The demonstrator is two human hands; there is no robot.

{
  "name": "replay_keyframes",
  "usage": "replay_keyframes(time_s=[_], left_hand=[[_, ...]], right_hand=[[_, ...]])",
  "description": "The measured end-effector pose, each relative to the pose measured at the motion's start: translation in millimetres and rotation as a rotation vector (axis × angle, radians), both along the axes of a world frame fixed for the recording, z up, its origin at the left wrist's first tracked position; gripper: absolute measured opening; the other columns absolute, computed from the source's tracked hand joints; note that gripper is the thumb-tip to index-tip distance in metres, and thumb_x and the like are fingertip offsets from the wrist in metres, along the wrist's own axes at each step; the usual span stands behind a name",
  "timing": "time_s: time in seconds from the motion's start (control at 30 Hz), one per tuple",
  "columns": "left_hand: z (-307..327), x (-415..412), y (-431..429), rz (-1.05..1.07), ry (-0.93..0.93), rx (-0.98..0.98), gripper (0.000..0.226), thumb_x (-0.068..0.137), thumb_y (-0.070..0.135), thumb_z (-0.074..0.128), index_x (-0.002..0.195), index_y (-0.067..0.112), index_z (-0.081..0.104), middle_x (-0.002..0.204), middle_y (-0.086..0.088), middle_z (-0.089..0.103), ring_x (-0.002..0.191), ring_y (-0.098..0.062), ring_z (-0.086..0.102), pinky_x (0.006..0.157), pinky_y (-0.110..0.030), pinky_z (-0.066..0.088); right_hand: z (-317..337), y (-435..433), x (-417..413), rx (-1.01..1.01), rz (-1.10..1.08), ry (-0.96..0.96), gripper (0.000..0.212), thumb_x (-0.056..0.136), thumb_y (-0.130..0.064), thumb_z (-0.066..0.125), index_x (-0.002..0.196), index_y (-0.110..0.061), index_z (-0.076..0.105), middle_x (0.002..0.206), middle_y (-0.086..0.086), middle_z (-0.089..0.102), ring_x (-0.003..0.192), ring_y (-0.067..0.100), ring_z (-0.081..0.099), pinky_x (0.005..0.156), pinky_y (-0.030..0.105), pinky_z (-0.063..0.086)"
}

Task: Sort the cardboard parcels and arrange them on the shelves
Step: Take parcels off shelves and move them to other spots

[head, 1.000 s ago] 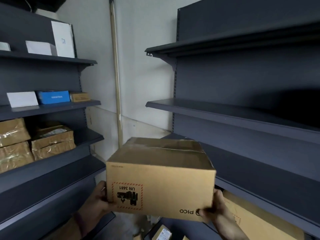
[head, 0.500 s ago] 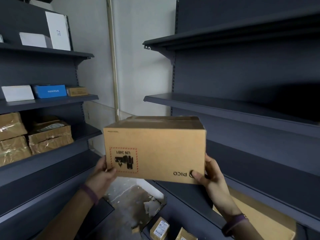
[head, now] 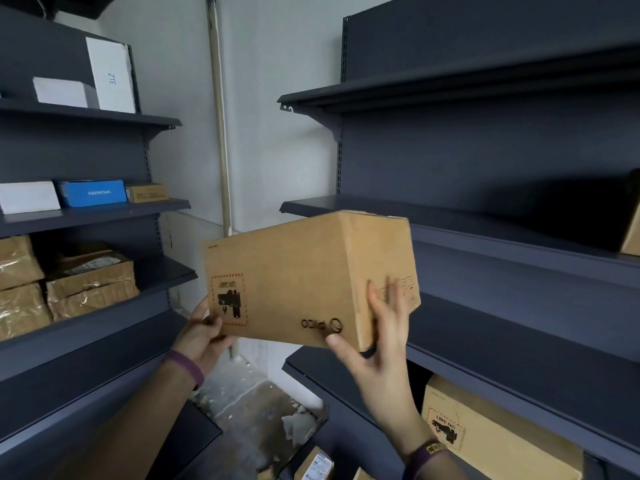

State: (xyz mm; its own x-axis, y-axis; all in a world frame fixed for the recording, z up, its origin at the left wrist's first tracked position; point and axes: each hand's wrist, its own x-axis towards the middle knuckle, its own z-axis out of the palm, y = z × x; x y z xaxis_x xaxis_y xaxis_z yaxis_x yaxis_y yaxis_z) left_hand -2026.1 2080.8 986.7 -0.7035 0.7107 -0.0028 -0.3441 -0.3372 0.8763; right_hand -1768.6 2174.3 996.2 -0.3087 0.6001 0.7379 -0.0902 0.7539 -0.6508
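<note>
Left hand [head: 204, 336] grips the parcel [head: 294, 282] by its lower-left corner, fingers hidden behind. Right hand [head: 374, 355] presses straight, blurred fingers against its right face.

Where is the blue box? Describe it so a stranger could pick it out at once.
Look at the dark shelves on the left and take the second visible board from the top. Three small boxes stand there in a row: a white box, the blue box, a small brown box. It is the only blue one, with white lettering on its front.
</note>
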Motion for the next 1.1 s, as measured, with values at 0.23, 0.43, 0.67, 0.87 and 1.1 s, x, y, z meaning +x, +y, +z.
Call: replay_keyframes(time_s=[0.23,0.43,0.67,0.87,1.1], left_hand=[[34.7,28.6,-23.9,-0.134,0.117,0.234,0.040,0.095,0.016,0.044,0.134,0.022,0.054,0.130,-0.010,0.061,0.120,-0.030,0.057,0.096,-0.049,0.049],[30.2,42.3,-28.9,-0.201,-0.162,0.174,0.066,0.082,0.066,0.045,0.129,0.020,0.055,0.122,-0.019,0.064,0.111,-0.033,0.064,0.097,-0.050,0.049],[20.8,57.0,-33.1,-0.191,-0.154,0.285,0.055,0.094,0.057,0.038,0.133,0.022,0.055,0.134,-0.017,0.056,0.125,-0.035,0.051,0.103,-0.056,0.040],[21.4,94.3,-24.9,-0.147,-0.086,0.317,0.045,0.093,0.037,0.048,0.135,0.023,0.049,0.124,-0.012,0.065,0.110,-0.027,0.065,0.076,-0.039,0.057],[14.4,101.6,-23.2,0.075,-0.076,0.345,0.063,0.079,0.019,0.068,0.133,0.022,0.036,0.117,-0.010,0.069,0.106,-0.026,0.067,0.084,-0.046,0.055]], right_hand=[[16.7,56.5,19.2,-0.630,0.308,0.490,0.047,0.088,-0.043,0.059,0.134,-0.033,0.053,0.124,0.000,0.063,0.114,0.024,0.059,0.080,0.045,0.058],[15.0,78.3,22.4,-0.823,0.450,0.590,0.045,0.096,-0.041,0.045,0.137,-0.023,0.052,0.133,0.004,0.061,0.118,0.023,0.061,0.087,0.045,0.056],[-10.0,75.2,8.7,-0.998,0.277,0.411,0.034,0.102,-0.041,0.039,0.117,-0.018,0.060,0.113,0.007,0.066,0.092,0.020,0.065,0.062,0.029,0.060],[-4.6,44.2,-20.1,-0.866,0.275,0.212,0.024,0.105,-0.028,0.039,0.104,-0.024,0.062,0.107,0.006,0.072,0.102,0.028,0.068,0.071,0.034,0.061],[11.4,25.1,-9.6,-0.836,0.558,0.151,0.075,0.081,-0.081,0.030,0.130,-0.032,0.059,0.130,0.005,0.064,0.120,0.027,0.060,0.108,0.054,0.038]])
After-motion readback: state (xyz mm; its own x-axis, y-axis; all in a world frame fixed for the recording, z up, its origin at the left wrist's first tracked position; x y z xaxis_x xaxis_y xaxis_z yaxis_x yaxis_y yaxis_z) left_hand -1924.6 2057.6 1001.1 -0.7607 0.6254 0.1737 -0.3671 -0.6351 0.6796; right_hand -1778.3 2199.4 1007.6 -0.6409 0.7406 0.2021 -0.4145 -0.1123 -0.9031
